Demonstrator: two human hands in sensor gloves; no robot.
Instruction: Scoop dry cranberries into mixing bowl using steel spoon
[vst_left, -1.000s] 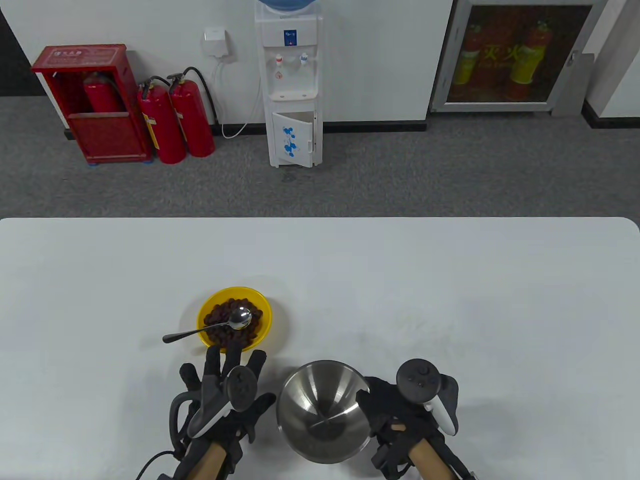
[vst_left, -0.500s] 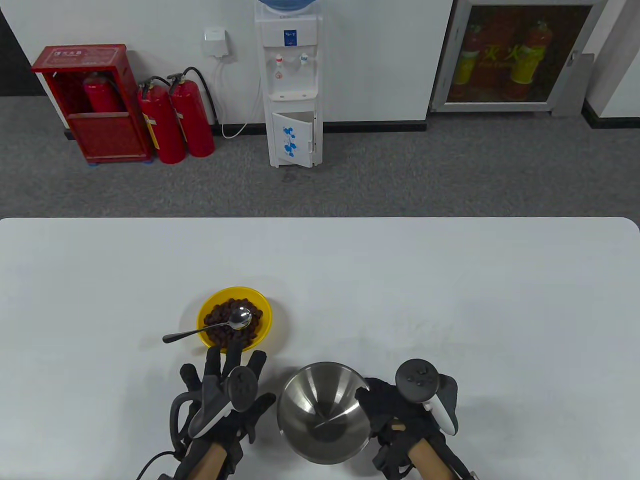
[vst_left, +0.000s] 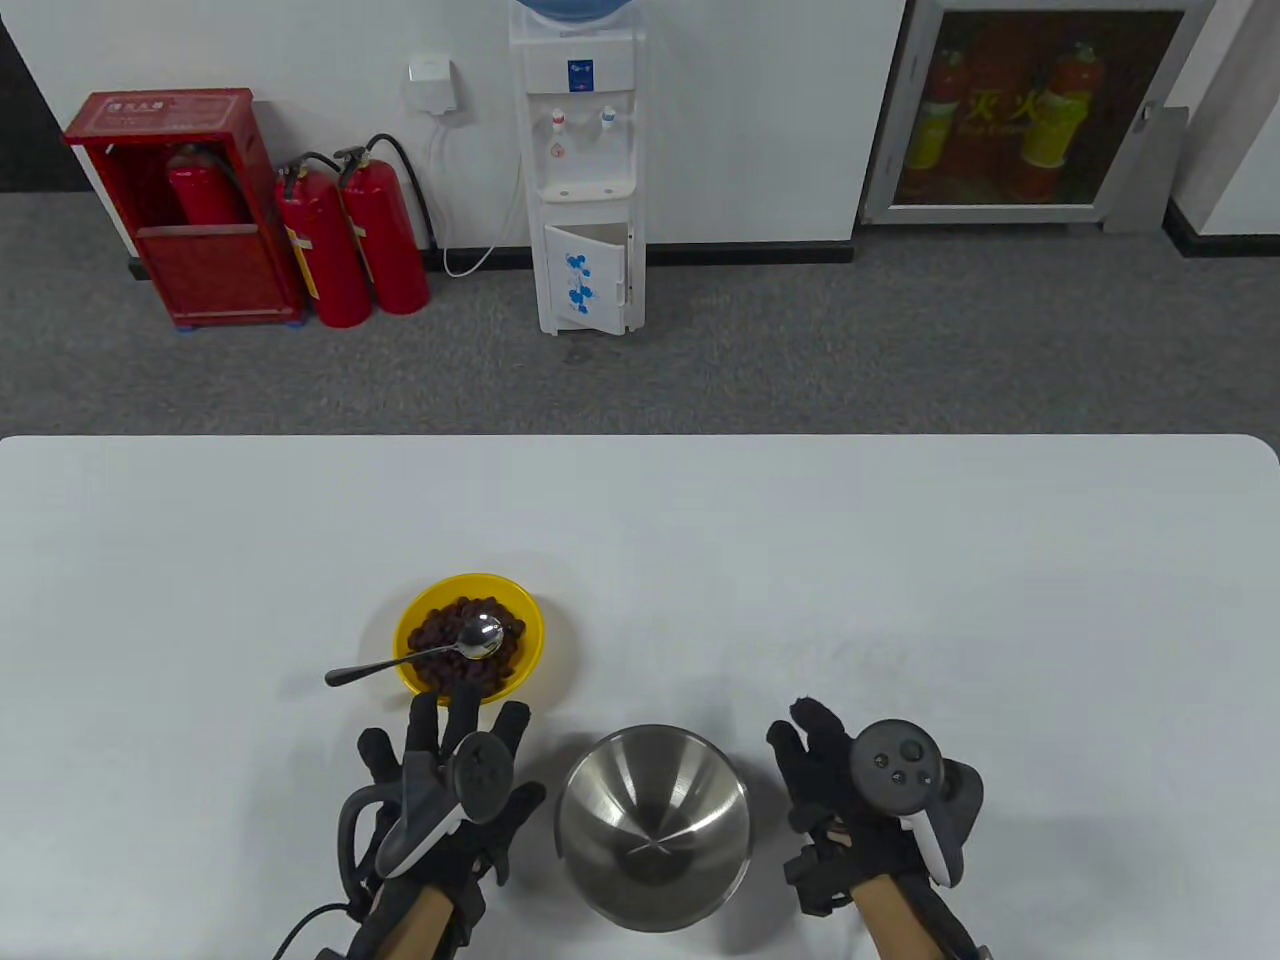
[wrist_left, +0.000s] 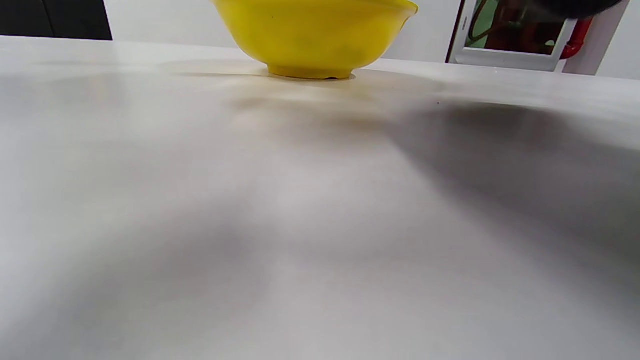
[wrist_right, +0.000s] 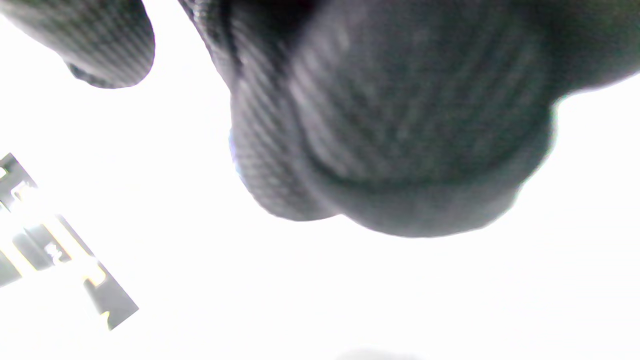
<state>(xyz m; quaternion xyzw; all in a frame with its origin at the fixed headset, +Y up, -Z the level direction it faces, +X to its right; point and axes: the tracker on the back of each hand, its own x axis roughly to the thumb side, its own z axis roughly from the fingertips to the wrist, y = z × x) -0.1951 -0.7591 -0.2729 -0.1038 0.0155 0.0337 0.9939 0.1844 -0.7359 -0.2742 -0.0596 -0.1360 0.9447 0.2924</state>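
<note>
A yellow bowl (vst_left: 530, 625) of dark dry cranberries (vst_left: 445, 625) sits on the white table; it also shows in the left wrist view (wrist_left: 312, 35). A steel spoon (vst_left: 420, 655) lies with its head on the cranberries and its handle sticking out over the bowl's left rim. An empty steel mixing bowl (vst_left: 652, 825) stands near the front edge. My left hand (vst_left: 450, 740) lies flat with fingers spread, just in front of the yellow bowl, holding nothing. My right hand (vst_left: 815, 745) is beside the mixing bowl's right rim, apart from it and empty.
The white table (vst_left: 900, 560) stretches wide behind and to both sides. Beyond it on the floor stand a water dispenser (vst_left: 578, 170) and red fire extinguishers (vst_left: 350, 240).
My right hand has let go of the mixing bowl's right rim and moved to the right, away from it. The left hand, spoon and both bowls have not moved.
</note>
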